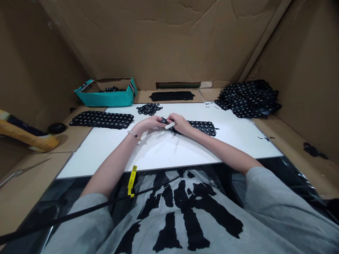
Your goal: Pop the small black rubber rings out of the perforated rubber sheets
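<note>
My two hands meet over the middle of a white board. In my right hand the fingers are closed around a white stick, which slants down toward my left hand. The left fingers are bent in against the near-left end of a black dotted sheet; I cannot tell whether they pinch it or only touch it, because the spot is small and partly covered. That sheet lies on the board, its left part under my hands and the rest reaching out to the right beyond my right wrist. A beaded bracelet circles my left wrist.

Just behind my left hand is a loose pile of small black rings. Farther back on the left stands a teal box with more black rings inside. Another dotted strip lies to the left, partly over the board's edge, and a dark strip lies on the cardboard behind the board. At the back right, a heap of dotted sheets overlaps the board's corner. A few black scraps lie near the right edge. Below my arms, a black cord with a yellow tag crosses before my grey shirt.
</note>
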A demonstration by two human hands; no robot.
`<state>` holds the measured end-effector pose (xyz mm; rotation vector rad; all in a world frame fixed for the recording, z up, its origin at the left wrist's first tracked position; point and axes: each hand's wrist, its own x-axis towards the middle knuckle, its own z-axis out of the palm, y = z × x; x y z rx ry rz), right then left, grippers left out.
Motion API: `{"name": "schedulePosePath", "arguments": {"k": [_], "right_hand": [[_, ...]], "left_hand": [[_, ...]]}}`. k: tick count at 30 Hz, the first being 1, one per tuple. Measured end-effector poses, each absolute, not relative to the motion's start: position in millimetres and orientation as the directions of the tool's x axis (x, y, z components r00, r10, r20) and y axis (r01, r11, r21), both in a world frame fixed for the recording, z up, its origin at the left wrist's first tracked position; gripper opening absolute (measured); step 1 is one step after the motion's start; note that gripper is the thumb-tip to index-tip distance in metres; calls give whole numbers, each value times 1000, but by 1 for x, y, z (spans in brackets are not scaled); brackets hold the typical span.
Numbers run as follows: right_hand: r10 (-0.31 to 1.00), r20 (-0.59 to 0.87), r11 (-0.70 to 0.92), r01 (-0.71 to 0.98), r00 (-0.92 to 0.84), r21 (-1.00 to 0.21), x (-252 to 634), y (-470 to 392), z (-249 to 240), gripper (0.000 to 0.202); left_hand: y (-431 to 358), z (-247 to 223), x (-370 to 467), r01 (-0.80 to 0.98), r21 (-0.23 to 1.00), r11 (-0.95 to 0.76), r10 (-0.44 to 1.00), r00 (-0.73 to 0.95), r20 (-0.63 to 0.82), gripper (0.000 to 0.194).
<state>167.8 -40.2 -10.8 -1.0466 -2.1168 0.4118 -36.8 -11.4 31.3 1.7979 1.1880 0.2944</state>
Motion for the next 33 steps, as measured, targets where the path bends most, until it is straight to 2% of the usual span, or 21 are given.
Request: {"name": "schedulePosePath", "arguments": {"k": [5,8,11,14,17,20,23,25,29,33], "right_hand": [[660,513,743,577,-549,-339,174,-41,-5,22],[629,483,758,617,-609,-211,175,-41,-4,22],[616,459,765,625,-641,-154,175,-39,-4,20],[616,473,761,631,-629,-152,173,-39,-5,22],[670,473,719,659,-572,-220,168,-41,-8,21],[767,461,628,668,-446,-399,163,-42,-8,18],[853,472,498,625,-225,-601,172,-36,-1,20],[856,514,434,627,-63,-647,187,-28,5,23],[843,534,372,789,-67,-488,218,-14,5,19],[927,338,279,903,-164,-328,226,-10,-2,20]], "left_hand": [[-13,33,-36,554,827,-100,825,510,-243,33],[-12,31,-35,625,762,-171,846,489,-211,32],[-11,29,-34,682,697,-221,873,457,-171,35],[-11,28,-33,690,689,-223,886,438,-152,39],[-13,28,-32,693,685,-225,884,442,-156,38],[-14,26,-31,707,669,-228,878,446,-173,37],[-13,22,-32,706,670,-228,878,446,-172,41],[-12,21,-34,686,689,-233,868,466,-170,42],[-12,25,-37,624,743,-240,841,516,-162,39],[-13,34,-38,635,737,-229,824,530,-200,32]]}}
